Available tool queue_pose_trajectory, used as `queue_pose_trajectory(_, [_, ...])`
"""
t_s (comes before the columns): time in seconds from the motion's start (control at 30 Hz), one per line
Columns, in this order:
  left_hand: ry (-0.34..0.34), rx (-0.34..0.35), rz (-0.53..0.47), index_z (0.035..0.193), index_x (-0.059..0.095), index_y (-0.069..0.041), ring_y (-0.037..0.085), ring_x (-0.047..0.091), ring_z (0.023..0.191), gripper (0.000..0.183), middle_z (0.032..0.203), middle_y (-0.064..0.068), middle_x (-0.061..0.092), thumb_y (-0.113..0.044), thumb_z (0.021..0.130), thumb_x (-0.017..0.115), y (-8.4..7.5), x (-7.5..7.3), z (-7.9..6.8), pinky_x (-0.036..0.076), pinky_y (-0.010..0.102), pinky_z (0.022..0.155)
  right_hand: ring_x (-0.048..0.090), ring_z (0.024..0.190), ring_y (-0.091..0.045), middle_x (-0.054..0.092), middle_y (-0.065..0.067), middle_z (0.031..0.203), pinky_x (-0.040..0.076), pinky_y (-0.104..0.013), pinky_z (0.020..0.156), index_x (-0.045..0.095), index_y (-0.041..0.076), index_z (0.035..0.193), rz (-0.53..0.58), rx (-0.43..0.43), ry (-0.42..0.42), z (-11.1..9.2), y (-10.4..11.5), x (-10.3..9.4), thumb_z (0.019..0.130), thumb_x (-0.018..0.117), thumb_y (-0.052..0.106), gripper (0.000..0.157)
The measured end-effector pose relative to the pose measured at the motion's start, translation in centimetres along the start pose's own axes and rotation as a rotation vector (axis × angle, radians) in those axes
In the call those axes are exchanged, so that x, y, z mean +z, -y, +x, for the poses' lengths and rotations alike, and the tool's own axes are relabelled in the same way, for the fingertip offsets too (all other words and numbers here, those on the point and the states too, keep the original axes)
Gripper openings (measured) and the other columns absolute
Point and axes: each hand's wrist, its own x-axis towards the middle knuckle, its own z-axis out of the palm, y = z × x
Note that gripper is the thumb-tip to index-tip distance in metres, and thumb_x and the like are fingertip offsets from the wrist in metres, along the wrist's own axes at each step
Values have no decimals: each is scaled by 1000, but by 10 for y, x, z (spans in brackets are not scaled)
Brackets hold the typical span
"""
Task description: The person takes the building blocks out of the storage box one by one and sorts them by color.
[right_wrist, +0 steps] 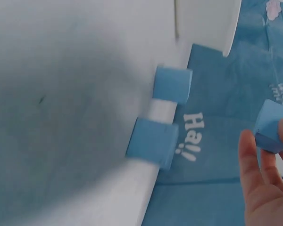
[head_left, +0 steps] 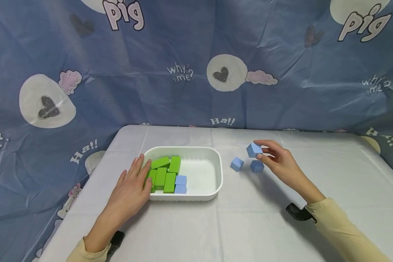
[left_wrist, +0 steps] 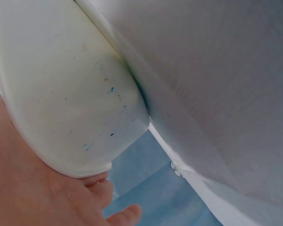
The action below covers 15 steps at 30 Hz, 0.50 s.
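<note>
My right hand (head_left: 280, 164) pinches a blue cube (head_left: 254, 150) between thumb and fingers, raised over the table. The same held cube (right_wrist: 272, 126) shows at the right edge of the right wrist view. Below it on the table lie two more blue cubes, one (head_left: 237, 164) nearer the tray and one (head_left: 257, 166) under my hand. My left hand (head_left: 131, 185) rests with extended fingers across the left rim of a white tray (head_left: 203, 197). Inside the tray, several green blocks (head_left: 161, 178) fill the left part, beside two blue cubes (head_left: 181, 184).
A white cloth covers the table (head_left: 196, 229). Behind it hangs a blue printed curtain (head_left: 183, 105), which also drops past the left table edge. Each wrist wears a black device, one (head_left: 299, 212) on the right and one (head_left: 116, 241) on the left.
</note>
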Motion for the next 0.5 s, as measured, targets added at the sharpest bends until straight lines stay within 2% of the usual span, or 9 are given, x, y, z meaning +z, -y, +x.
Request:
queue_pose_trajectory(0.13, [2, 1, -2, 154, 32, -4, 33, 11, 149, 55, 162, 17, 13, -26, 104, 37, 0, 1, 1, 15, 64, 111, 59, 114, -24, 54, -7, 133, 44, -16, 96, 56, 11, 137, -26, 9, 9, -6, -5, -10, 94, 65, 2, 46])
queue_pose_trajectory(0.5, [17, -5, -3, 154, 32, -5, 33, 9, 149, 54, 163, 17, 11, -27, 105, 35, 0, -1, 1, 14, 64, 111, 54, 114, -4, 53, -12, 133, 43, -12, 94, 55, 3, 137, -110, 24, 27, -21, -24, -34, 94, 63, 0, 43])
